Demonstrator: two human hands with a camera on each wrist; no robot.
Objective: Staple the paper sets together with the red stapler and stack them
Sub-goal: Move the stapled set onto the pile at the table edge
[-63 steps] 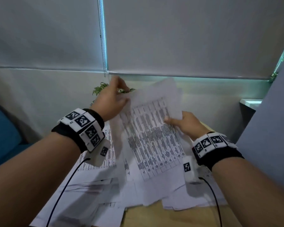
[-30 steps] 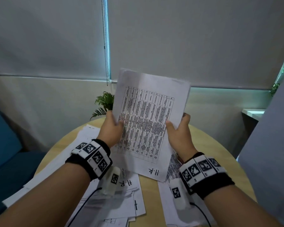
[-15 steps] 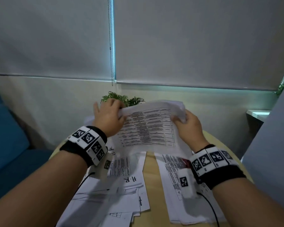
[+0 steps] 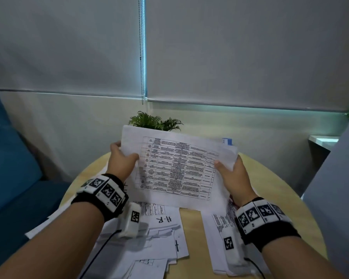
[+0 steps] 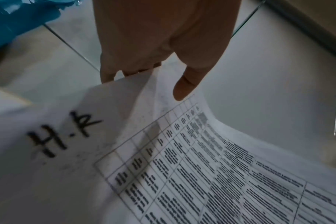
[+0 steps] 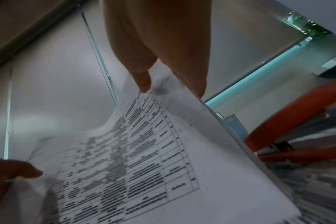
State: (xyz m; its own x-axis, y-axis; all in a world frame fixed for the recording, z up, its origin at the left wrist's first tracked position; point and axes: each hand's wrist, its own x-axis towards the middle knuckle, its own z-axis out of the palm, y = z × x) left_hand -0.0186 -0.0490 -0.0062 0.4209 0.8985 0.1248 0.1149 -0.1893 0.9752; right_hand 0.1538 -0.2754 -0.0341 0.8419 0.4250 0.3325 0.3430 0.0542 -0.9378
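A paper set (image 4: 175,168) with a printed table hangs in landscape above the round wooden table (image 4: 270,190). My left hand (image 4: 122,161) grips its left edge, thumb on top (image 5: 182,89). My right hand (image 4: 233,174) grips its right edge, thumb on the printed side (image 6: 142,81). In the left wrist view a sheet marked "H.R" (image 5: 63,133) lies under the held paper set (image 5: 211,166). The red stapler (image 6: 293,125) shows only in the right wrist view, lying on papers behind the held paper set (image 6: 144,159); the head view hides it beneath my right hand.
Loose printed sheets (image 4: 149,234) cover the near left of the table, and another pile (image 4: 220,228) lies under my right wrist. A potted plant (image 4: 155,121) stands at the far edge. A blue sofa (image 4: 10,168) is at left, a grey panel (image 4: 334,178) at right.
The paper set, held upright in portrait a second ago, has been turned to landscape. Both hands now grip its short side edges, lower over the table.
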